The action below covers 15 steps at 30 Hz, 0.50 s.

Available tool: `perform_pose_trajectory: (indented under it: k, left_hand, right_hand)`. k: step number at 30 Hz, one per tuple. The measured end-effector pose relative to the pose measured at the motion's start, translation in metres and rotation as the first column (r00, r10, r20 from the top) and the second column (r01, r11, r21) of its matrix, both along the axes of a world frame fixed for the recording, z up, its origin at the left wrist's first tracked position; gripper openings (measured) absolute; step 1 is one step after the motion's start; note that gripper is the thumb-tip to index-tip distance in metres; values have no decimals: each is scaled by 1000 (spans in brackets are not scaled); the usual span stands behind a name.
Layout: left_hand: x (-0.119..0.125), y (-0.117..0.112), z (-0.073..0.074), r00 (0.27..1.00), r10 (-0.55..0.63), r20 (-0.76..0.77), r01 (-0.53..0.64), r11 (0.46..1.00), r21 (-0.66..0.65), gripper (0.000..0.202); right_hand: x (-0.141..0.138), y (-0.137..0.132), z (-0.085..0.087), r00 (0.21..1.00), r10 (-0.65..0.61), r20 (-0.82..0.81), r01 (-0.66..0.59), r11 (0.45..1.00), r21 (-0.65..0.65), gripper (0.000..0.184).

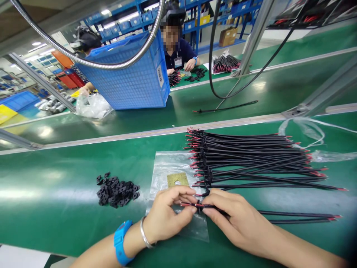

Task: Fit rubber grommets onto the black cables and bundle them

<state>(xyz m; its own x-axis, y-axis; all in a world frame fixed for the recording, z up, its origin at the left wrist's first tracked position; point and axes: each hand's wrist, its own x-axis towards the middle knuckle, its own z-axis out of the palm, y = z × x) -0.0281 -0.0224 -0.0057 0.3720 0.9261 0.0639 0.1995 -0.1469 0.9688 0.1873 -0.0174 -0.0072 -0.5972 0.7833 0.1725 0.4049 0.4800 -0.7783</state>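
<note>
My left hand (pixel 167 217) and my right hand (pixel 237 219) meet over a clear plastic bag (pixel 167 167) on the green table. Both pinch one black and red cable (pixel 301 217) near its left end, where a small black clip (pixel 199 207) sits on it. The cable runs off to the right. Just behind my hands lies a stack of several like cables (pixel 256 160) with clips on. A pile of small black clips (pixel 115 190) lies left of the bag. A brass plate with a hole (pixel 177 179) rests on the bag.
A blue crate (pixel 131 74) stands across the belt, with a metal hose (pixel 92 61) arching in front of it. Two other people work behind it. A black cable (pixel 223 108) lies on the far belt. Loose clear plastic (pixel 306 130) sits at the right.
</note>
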Motion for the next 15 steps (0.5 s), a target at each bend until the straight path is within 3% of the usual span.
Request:
perform_pose_trajectory:
  k: [6, 10, 12, 15]
  left_hand:
    - [-15, 12, 6, 997, 51, 50, -45, 993, -113, 28]
    - [-32, 23, 6, 981, 192, -17, -193, 979, -71, 16]
    - [-40, 29, 4, 970, 241, -43, -243, 969, -53, 15]
    - [-48, 36, 6, 954, 295, -59, -297, 955, -19, 17]
  right_hand:
    - [8, 7, 5, 999, -9, 52, 7, 1000, 29, 19]
    - [26, 22, 6, 993, -48, 106, 26, 978, 205, 19]
    - [38, 30, 4, 979, -130, 156, 68, 934, 351, 19]
    - [48, 40, -2, 941, -267, 208, 111, 824, 556, 18]
